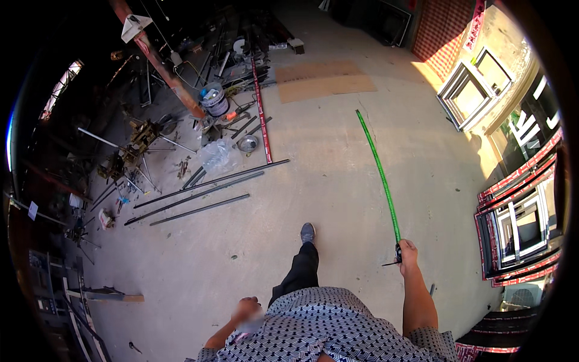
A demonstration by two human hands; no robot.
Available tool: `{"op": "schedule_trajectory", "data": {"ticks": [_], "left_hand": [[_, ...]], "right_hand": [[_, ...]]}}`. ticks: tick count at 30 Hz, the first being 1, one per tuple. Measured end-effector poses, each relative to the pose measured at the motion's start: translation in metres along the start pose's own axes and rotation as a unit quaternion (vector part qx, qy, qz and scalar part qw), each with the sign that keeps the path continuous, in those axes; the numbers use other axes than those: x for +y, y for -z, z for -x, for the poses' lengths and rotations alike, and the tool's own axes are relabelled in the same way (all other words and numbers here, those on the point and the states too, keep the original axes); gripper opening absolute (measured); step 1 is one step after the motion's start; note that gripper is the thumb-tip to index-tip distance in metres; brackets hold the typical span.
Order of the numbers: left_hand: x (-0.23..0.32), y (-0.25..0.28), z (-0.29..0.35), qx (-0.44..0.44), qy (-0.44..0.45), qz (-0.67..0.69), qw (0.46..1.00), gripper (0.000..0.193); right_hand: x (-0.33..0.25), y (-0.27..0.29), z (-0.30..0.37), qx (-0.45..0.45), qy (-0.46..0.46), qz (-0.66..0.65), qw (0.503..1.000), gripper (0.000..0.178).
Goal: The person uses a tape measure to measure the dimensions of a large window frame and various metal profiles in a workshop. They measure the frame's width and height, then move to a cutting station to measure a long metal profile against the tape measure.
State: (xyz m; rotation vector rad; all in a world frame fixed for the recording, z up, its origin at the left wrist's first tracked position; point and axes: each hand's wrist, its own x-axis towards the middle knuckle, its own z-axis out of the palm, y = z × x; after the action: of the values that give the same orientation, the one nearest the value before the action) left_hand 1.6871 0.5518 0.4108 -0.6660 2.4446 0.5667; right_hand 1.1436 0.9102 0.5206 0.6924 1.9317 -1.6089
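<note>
My right hand (409, 256) is closed around a dark tape measure (398, 253), out in front of my right side. From its case a long green blade (380, 172) runs forward above the concrete floor, bending slightly to the left at its far end. A thin dark strip (391, 264) sticks out leftward beside the case; its kind is unclear. Low at my left side, my left hand (246, 311) has its fingers curled in, near my patterned shirt (313, 320). Something small and dark shows at its fingertips, too small to name.
Several dark metal bars (199, 199) and a red-wrapped bar (260, 108) lie front left. Beyond them are a bucket (215, 100), a metal bowl (247, 143) and a slanted post (163, 66). Cardboard (325, 81) lies ahead. Window frames (522, 223) stand along the right.
</note>
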Motion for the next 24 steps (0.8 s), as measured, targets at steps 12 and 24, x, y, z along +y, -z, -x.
{"op": "schedule_trajectory", "data": {"ticks": [12,24], "left_hand": [[0.076,0.364,-0.419,-0.010,0.265,0.521,0.812,0.031],[0.125,0.537,-0.709,0.030,0.248,0.582,0.774,0.031]], "right_hand": [[-0.081,-0.107,-0.108,-0.014,-0.131,-0.042,0.990,0.026],[-0.233,-0.225,-0.364,0.040,-0.244,0.024,0.969,0.018]]}}
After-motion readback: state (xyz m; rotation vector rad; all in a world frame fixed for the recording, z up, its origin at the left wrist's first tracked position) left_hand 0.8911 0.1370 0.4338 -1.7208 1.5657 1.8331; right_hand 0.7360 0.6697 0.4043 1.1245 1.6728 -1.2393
